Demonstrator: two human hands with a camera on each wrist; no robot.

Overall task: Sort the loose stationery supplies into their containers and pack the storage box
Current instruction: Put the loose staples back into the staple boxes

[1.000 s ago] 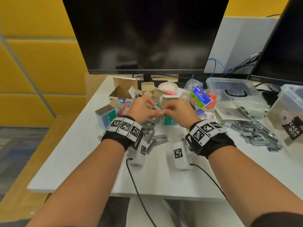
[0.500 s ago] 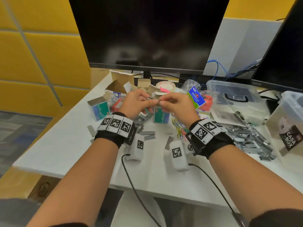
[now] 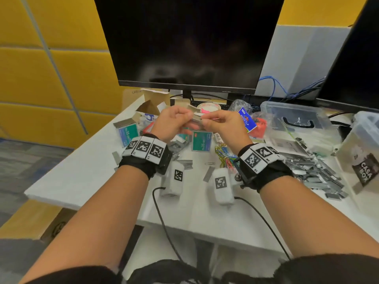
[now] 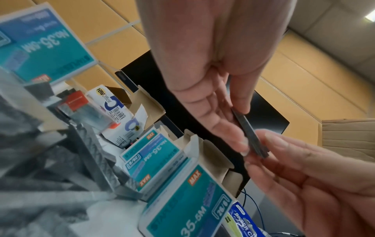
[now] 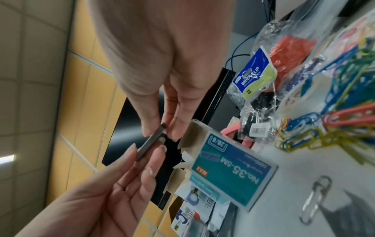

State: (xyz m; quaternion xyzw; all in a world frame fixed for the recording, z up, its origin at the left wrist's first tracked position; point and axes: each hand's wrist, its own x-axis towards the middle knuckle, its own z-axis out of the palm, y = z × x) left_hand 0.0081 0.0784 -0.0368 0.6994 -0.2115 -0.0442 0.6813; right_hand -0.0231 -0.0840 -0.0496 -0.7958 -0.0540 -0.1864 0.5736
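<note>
Holding a strip of staples [image 4: 250, 134] in the air above the tabletop [image 3: 86, 173], the left hand [image 3: 171, 124] and the right hand [image 3: 222, 125] met in front of the monitor [image 3: 188, 42]. Each hand pinched one end of the strip between thumb and fingertips, so both grips were pressed onto it. Below the hands stood an open teal staple box [image 3: 202, 141] with its flap up, and a second teal box [image 3: 125, 131] lay further left. A pile of loose staple strips [image 3: 313, 171] was on the right, near the clear storage box [image 3: 295, 121]. Coloured paper clips [image 3: 224, 156] lay just beside the right wrist, and a bag of binder clips [image 3: 247, 118] was behind the right hand.
</note>
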